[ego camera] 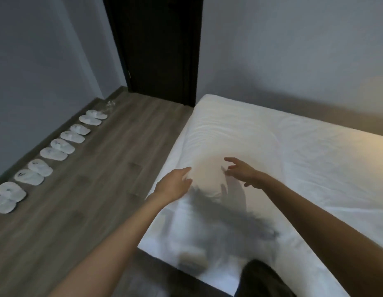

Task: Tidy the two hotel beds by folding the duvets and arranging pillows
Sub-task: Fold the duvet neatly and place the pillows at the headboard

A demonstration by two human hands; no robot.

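My left hand (175,185), fingers straight, touches the plump white pillow (229,142) by the white bed's (315,168) left edge. My right hand (243,173) is spread and empty. Grey-brown wood floor (113,168) runs alongside.

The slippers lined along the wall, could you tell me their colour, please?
The slippers are white, clearest in the head view.
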